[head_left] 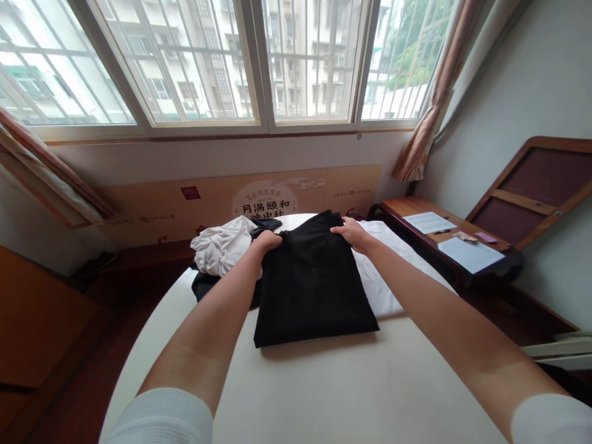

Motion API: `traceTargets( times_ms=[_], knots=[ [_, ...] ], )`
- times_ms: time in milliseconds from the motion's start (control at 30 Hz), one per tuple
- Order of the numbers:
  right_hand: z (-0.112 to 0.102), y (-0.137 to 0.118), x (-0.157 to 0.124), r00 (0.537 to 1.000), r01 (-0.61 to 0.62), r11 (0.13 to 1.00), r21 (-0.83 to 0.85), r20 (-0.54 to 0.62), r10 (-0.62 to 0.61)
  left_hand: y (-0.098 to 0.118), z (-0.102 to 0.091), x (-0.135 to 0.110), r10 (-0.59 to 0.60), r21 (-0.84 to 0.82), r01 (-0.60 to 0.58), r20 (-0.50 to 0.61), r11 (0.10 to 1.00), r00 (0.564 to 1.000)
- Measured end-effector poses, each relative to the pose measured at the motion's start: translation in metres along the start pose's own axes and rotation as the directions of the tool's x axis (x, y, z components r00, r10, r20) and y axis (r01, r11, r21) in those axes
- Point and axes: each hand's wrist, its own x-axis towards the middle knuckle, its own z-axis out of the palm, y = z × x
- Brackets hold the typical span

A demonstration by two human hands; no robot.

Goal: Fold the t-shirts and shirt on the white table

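A folded black garment (314,283) lies on the white round table (324,388), its far edge raised a little between my hands. My left hand (267,242) is closed on its far left corner, and my right hand (350,234) pinches the far right corner. Whether it is a shirt or trousers cannot be told. To the left, a crumpled whitish cloth (224,245) rests on some dark clothing (203,287). On the right, white fabric (382,271) lies flat, partly covered by the black garment and my right arm.
Beyond the table, a printed cardboard panel (208,209) leans below the barred window (305,61). At right stands a low wooden table (393,209) with paper sheets (469,253) on it. A brown-framed panel (550,179) leans on the wall behind.
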Motion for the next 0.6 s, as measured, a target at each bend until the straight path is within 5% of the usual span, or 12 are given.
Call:
traceTargets(
  times_ms=[267,400,500,600],
  knots=[
    [-0.040,-0.065,-0.070,0.988,0.090,0.943,0.320,0.094,-0.126,0.026,-0.036,-0.060,0.061,-0.397,-0.010,0.115,0.918,0.991],
    [-0.080,-0.099,-0.108,0.987,0.136,0.957,0.255,0.044,-0.152,0.058,-0.058,-0.096,0.252,-0.674,-0.048,0.208,0.737,0.945],
    [-0.122,-0.117,-0.113,0.984,0.175,0.961,0.216,-0.041,-0.170,0.091,-0.055,-0.107,0.389,-0.804,-0.031,0.254,0.594,0.885],
    [-0.166,-0.121,-0.095,0.988,0.146,0.979,0.143,-0.068,-0.138,0.125,-0.030,-0.101,0.437,-0.829,-0.047,0.245,0.558,0.866]
  ],
)
